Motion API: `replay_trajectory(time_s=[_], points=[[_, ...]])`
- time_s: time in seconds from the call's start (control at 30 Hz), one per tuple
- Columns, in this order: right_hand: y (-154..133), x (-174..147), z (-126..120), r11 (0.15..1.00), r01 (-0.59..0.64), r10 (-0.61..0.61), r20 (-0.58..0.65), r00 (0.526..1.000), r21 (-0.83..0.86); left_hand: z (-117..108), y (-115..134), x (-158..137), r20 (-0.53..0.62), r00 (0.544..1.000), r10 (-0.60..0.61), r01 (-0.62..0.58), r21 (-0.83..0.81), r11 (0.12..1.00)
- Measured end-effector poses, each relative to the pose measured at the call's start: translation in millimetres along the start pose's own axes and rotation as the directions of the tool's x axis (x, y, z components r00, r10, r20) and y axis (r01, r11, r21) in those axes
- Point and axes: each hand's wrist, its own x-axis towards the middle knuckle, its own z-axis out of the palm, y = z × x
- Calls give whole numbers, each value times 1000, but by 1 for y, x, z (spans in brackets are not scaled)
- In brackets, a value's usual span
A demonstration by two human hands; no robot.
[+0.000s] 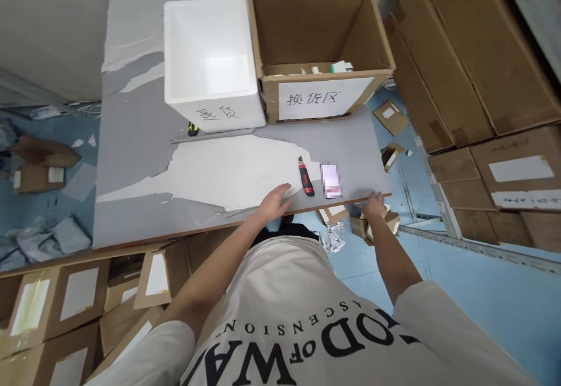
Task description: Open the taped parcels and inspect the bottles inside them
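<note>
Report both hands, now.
Left hand: open, holding nothing, at the edge of the table.
Right hand: at the same edge; whether open or closed, cannot be told.

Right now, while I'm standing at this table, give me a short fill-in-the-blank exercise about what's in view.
1. In this view, the open cardboard box stands to the ____ of the white foam box.
2. The utility knife has a black and ____ handle.
3. Of the left hand and the right hand, the ____ is nearer the utility knife.
4. The floor is light ____.

Missing words: right; red; left; blue.
</note>
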Motion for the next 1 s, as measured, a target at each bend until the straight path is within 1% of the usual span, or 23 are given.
replay_trajectory(time_s=[0.03,0.07,0.1,0.13,0.17,0.23,0.3,0.4,0.47,0.53,0.57,0.6,0.63,0.67,0.7,0.77,0.83,0.9,0.93,1.0], points=[[-12,0,-2,1000,-1,1,6,1000,11,4,6,5,20,1000,18,-18,2,1000],[-26,1,-5,999,39,-40,10,999,31,7,11,9,35,999,31,-31,3,1000],[-42,2,-7,992,114,-115,14,993,57,9,14,12,46,998,38,-38,4,999],[-59,4,-9,973,212,-214,11,977,94,11,17,13,52,998,39,-39,3,999],[-75,5,-10,955,273,-274,-3,962,120,12,18,12,56,998,36,-36,2,999],[-100,4,-10,940,309,-309,-22,951,148,12,18,7,57,998,17,-17,0,1000],[-113,1,-7,951,270,-270,-19,963,149,9,13,-4,40,999,-26,26,4,1000],[-114,-3,-2,963,234,-231,-40,972,132,-1,-2,-28,-35,993,-108,109,3,994],[-118,-3,-4,959,251,-238,-106,965,129,-12,-15,-49,-112,981,-158,158,-10,987],[-136,-2,-12,936,324,-297,-184,937,138,-25,-31,-73,-207,956,-210,209,-28,978],[-152,-3,-18,911,388,-354,-214,910,142,-32,-39,-86,-259,936,-240,238,-37,970],[-174,-5,-25,873,466,-426,-237,873,146,-40,-47,-100,-312,910,-272,271,-46,961],[-200,-9,-32,821,550,-506,-252,825,150,-47,-55,-115,-363,881,-305,305,-56,951],[-229,-16,-40,756,636,-589,-260,765,157,-54,-63,-131,-410,848,-337,341,-66,938],[-261,-25,-47,676,718,-672,-261,693,167,-61,-71,-148,-456,811,-367,375,-77,924],[-327,-50,-59,481,855,-820,-244,517,195,-73,-86,-185,-548,722,-423,443,-104,890],[-391,-84,-67,274,936,-926,-202,319,222,-81,-103,-226,-626,615,-479,510,-148,847],[-449,-124,-68,101,965,-981,-137,137,241,-84,-122,-268,-673,495,-550,578,-218,787],[-475,-145,-66,30,968,-994,-95,55,251,-83,-132,-290,-683,427,-593,613,-263,745],[-520,-188,-57,-78,958,-996,9,-83,277,-78,-153,-331,-673,276,-686,674,-374,637]])
